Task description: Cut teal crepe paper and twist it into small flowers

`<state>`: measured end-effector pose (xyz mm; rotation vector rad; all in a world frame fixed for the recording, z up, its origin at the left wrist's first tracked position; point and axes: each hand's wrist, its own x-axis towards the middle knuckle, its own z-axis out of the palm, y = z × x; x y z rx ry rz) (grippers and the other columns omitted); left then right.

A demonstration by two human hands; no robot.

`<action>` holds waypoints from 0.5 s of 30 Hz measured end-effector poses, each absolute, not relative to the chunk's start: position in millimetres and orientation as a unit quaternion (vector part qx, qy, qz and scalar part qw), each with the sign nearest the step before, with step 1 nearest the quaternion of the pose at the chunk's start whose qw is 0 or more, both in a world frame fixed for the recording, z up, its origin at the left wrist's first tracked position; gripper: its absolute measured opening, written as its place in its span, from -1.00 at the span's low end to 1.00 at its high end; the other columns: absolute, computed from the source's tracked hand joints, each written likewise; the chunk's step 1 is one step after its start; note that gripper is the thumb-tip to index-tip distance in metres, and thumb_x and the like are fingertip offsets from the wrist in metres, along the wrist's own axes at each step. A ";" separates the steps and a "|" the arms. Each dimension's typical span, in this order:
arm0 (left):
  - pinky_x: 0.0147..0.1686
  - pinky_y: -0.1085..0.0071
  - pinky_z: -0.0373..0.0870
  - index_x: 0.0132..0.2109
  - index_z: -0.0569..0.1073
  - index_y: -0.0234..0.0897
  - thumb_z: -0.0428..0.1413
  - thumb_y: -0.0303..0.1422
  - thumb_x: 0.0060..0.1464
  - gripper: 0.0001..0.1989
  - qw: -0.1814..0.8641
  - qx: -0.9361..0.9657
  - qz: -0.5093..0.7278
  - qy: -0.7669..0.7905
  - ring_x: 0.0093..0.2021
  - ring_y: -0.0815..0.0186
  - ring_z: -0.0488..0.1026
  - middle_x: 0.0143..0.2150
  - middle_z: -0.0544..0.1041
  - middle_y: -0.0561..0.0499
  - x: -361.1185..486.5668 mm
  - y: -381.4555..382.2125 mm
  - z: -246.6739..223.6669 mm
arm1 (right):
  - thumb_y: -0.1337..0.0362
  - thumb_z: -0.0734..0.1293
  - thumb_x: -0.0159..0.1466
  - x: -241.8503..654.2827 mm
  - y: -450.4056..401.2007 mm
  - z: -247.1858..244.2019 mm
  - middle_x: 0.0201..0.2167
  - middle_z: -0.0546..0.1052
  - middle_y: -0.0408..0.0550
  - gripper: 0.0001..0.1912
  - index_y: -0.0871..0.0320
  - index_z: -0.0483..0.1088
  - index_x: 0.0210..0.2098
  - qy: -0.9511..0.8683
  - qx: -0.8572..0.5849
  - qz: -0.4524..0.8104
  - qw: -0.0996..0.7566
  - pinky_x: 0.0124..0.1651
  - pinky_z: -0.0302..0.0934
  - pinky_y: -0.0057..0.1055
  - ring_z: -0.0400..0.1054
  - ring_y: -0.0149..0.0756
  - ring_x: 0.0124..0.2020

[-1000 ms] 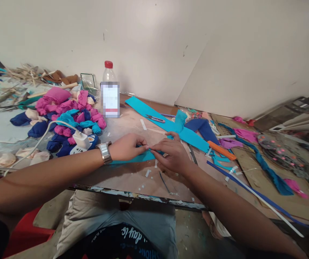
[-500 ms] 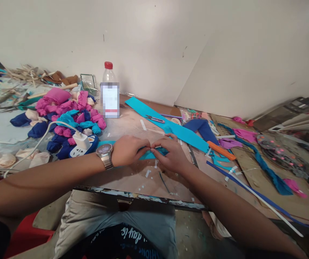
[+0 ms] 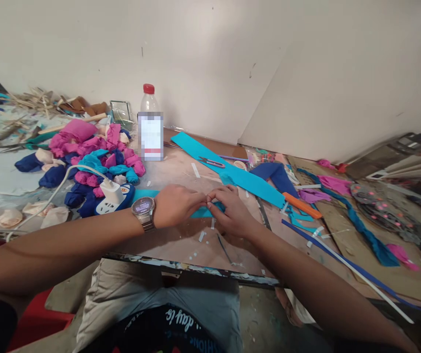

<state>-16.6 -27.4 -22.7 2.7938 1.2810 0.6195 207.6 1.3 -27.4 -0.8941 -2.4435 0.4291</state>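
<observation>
My left hand (image 3: 176, 205), with a watch (image 3: 143, 206) on its wrist, is closed, its fingertips pinched against those of my right hand (image 3: 230, 208). Between and below the fingers lies light blue fabric (image 3: 202, 212), which my right hand pinches at its edge. What the left fingertips hold is too small to make out. Beyond the hands a long bright blue strip (image 3: 258, 188) lies slantwise on the table, with small thread snips (image 3: 212, 162) on top. An orange-handled cutter (image 3: 302, 205) rests at the strip's right end.
Left of my hands are a power strip with a white plug (image 3: 112, 193) and a heap of pink, blue and cream fabric bundles (image 3: 85, 147). A red-capped bottle (image 3: 148, 100) stands near the wall. Cardboard (image 3: 343, 235) with fabric strips lies to the right.
The fingertips have shifted slightly while staying together, and the right fingers have curled in more. My left wrist has turned a little, so the watch face shows more.
</observation>
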 end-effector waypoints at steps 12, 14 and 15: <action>-0.35 0.35 0.23 -0.07 0.63 -0.19 0.00 -0.16 0.40 -0.66 0.102 0.859 0.203 0.459 -0.29 0.17 0.59 -0.26 0.69 -0.06 -15.0 -30.1 -15.6 | 0.23 0.28 0.42 208.8 2.6 -27.0 -0.24 0.63 -0.10 -0.89 0.05 0.44 -0.23 -0.906 -0.313 0.120 0.260 0.12 0.02 -0.08 0.43 -0.12 -0.05; -0.31 0.34 0.25 -0.11 0.63 -0.21 0.04 -0.17 0.37 -0.69 0.141 0.844 0.228 0.464 -0.28 0.18 0.59 -0.27 0.69 -0.04 -16.3 -28.4 -13.3 | 0.19 0.33 0.40 209.5 2.8 -25.1 -0.12 0.63 -0.05 -0.89 0.02 0.45 -0.11 -0.896 -0.320 0.109 0.289 0.15 0.06 -0.05 0.41 -0.06 0.04; -0.30 0.35 0.26 -0.13 0.62 -0.22 0.05 -0.18 0.36 -0.70 0.163 0.837 0.241 0.464 -0.27 0.20 0.58 -0.26 0.69 -0.03 -17.3 -27.1 -12.2 | 0.18 0.33 0.40 210.1 3.0 -24.0 -0.06 0.62 -0.01 -0.84 0.02 0.43 -0.05 -0.888 -0.322 0.103 0.312 0.17 0.08 -0.04 0.40 -0.04 0.08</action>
